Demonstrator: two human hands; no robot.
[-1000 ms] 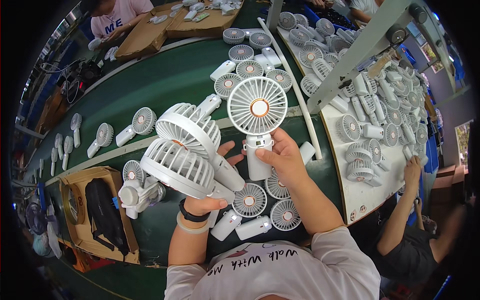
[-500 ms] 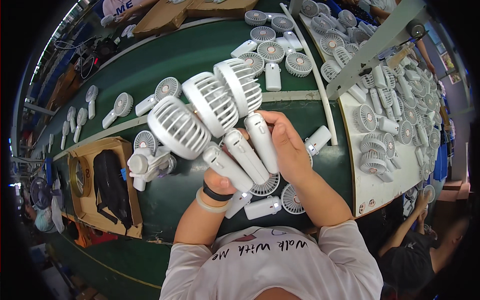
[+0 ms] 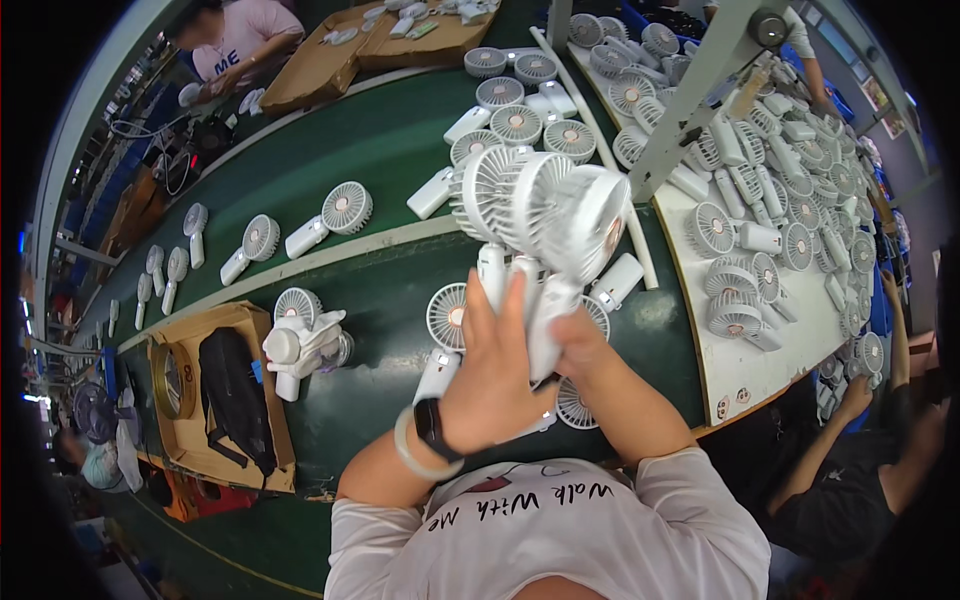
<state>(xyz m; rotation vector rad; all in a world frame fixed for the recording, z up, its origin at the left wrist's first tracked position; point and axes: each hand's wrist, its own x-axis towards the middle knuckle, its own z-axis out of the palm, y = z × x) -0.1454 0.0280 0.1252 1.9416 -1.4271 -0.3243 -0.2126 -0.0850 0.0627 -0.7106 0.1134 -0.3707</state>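
Three white handheld fans (image 3: pixel 520 200) are bunched together above the green bench, their round heads pointing away from me. My left hand (image 3: pixel 490 375), with a dark band and a pale bracelet at the wrist, is closed around the handles from the left. My right hand (image 3: pixel 585 345) grips the handle of the rightmost fan from the right; its fingers are partly blurred. That fan's head is tilted and smeared by motion. Beneath my hands more fans lie on the bench, such as one fan (image 3: pixel 448 315) left of the bunch, partly covered by my arms.
Fans lie along the green belt (image 3: pixel 400 120) beyond the bench. A white board (image 3: pixel 715 365) on the right bears a heap of fans, beside a metal post (image 3: pixel 690 100) and a white tube (image 3: pixel 610 160). At left sits a cardboard box (image 3: pixel 185 428) holding a black bag (image 3: pixel 235 390). Co-workers are nearby.
The bunch of fans has swung to the right and turned. My left hand has come up across the front of the handles; my right hand has shifted lower on the rightmost one.
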